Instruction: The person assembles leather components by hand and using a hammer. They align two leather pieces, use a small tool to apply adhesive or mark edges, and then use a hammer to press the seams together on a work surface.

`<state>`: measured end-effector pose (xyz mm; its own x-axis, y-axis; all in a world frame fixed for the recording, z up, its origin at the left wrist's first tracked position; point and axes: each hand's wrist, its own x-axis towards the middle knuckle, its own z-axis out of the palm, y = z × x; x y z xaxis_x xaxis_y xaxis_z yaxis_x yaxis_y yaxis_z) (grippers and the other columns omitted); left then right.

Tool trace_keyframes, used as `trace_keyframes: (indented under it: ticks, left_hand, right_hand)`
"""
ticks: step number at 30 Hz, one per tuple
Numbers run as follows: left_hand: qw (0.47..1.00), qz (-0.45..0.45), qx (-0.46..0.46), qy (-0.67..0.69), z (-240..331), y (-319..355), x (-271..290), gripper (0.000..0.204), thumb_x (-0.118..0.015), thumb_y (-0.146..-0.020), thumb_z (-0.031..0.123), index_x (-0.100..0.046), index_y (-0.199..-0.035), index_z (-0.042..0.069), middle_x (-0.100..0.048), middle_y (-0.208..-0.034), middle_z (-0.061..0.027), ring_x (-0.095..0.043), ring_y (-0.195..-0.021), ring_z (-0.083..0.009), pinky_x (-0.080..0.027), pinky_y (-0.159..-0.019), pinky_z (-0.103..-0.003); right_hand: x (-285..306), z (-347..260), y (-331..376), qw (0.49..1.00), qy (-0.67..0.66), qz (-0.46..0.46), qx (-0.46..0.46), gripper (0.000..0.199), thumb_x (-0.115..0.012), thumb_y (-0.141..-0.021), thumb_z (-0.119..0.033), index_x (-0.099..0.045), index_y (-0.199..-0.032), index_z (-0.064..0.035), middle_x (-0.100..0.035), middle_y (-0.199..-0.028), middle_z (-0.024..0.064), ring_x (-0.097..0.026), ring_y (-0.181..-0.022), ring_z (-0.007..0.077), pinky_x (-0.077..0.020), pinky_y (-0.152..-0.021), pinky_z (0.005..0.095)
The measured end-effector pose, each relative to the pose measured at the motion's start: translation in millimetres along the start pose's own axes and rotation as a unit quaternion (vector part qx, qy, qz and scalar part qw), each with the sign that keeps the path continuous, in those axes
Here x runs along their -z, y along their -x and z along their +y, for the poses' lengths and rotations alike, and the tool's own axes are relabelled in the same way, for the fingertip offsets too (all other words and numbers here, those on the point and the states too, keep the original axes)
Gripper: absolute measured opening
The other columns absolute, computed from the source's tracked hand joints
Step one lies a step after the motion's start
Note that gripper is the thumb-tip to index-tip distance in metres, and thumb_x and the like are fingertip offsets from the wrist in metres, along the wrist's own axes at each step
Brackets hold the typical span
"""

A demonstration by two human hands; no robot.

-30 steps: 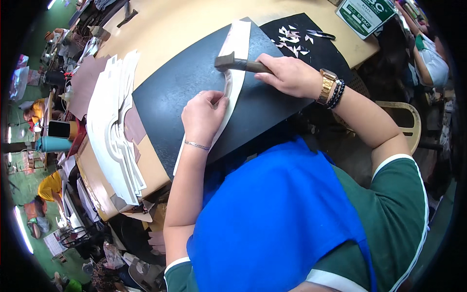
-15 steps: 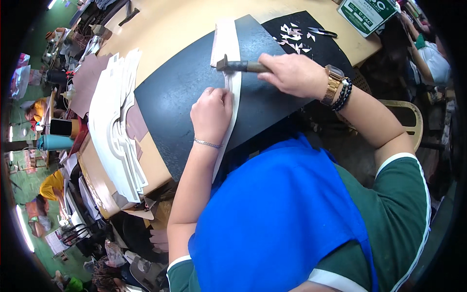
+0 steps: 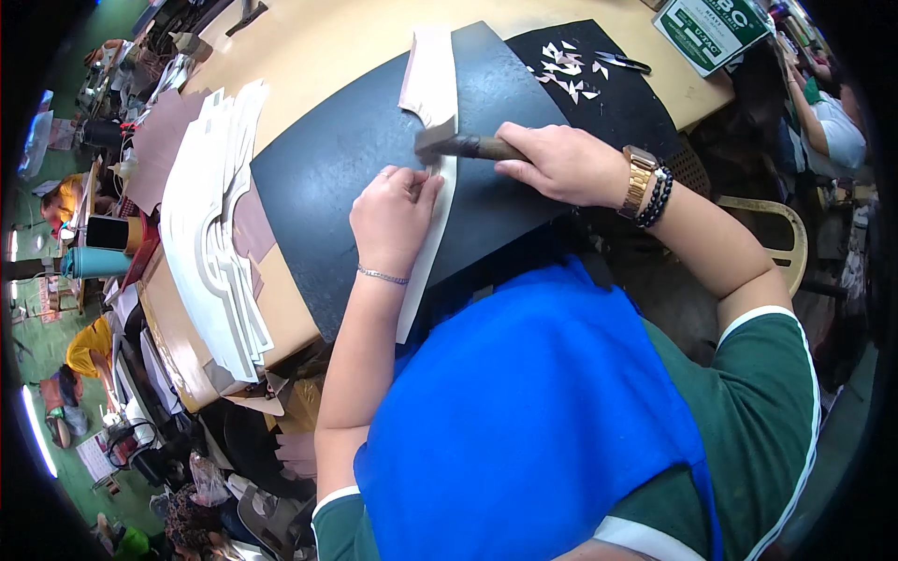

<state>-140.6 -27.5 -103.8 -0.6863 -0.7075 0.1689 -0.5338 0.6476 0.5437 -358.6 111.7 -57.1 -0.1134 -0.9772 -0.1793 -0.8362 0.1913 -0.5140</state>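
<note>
A long white strip of sheet material (image 3: 432, 79) with a curved notch in one edge lies across a black board (image 3: 323, 182) on the table. My left hand (image 3: 395, 217) is closed, its fingertips pinching the strip's left edge around the middle of the board. Gripped by its handle in my right hand (image 3: 569, 166) is a hammer (image 3: 485, 148). The blurred hammer head is over the strip, just beyond my left fingertips; I cannot tell whether it touches.
Several cut white pieces (image 3: 210, 224) are stacked on the table (image 3: 295, 299) at the left. Small scraps (image 3: 564, 65) and scissors (image 3: 625, 63) lie on a black sheet (image 3: 622, 112). A green-and-white box (image 3: 713, 35) stands far right. Other people work around.
The strip has turned slightly and shifted, showing more of its notch. My left hand has moved a little left. The hammer head is slightly lower in view.
</note>
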Motion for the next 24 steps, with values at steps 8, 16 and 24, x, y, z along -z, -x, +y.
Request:
trace_keyframes:
  ticks: [8, 16, 24]
  left_hand:
    - [0.999, -0.002, -0.014, 0.028, -3, -5, -3, 0.021, -0.077, -0.089, 0.026, -0.080, -0.094, 0.006, -0.075, -0.091, -0.0120, -0.074, -0.082, -0.0282, -0.058, -0.076, -0.038]
    - [0.993, -0.112, 0.017, 0.046, -12, -7, 21, 0.019, -0.078, -0.088, 0.019, -0.079, -0.100, 0.004, -0.076, -0.093, -0.0144, -0.076, -0.084, -0.0242, -0.058, -0.079, -0.034]
    - [0.998, -0.066, -0.021, -0.008, -10, 1, 16, 0.016, -0.073, -0.090, 0.024, -0.079, -0.091, 0.009, -0.073, -0.090, -0.0093, -0.071, -0.085, -0.0283, -0.056, -0.078, -0.040]
  right_hand:
    - [-6, -6, 4, 1.000, 0.026, 0.002, -0.014, 0.034, -0.054, -0.105, -0.039, -0.049, -0.110, -0.0057, -0.069, -0.085, 0.0244, -0.068, -0.084, 0.0466, -0.0530, -0.073, 0.0558]
    - [-9, 3, 5, 0.998, -0.020, 0.059, 0.016, 0.034, -0.054, -0.106, -0.039, -0.048, -0.109, -0.0051, -0.069, -0.085, 0.0244, -0.068, -0.084, 0.0468, -0.0529, -0.073, 0.0560]
    - [-9, -4, 6, 0.994, -0.005, 0.105, 0.039, 0.032, -0.054, -0.106, -0.038, -0.050, -0.110, -0.0068, -0.068, -0.085, 0.0243, -0.067, -0.082, 0.0470, -0.0529, -0.070, 0.0557]
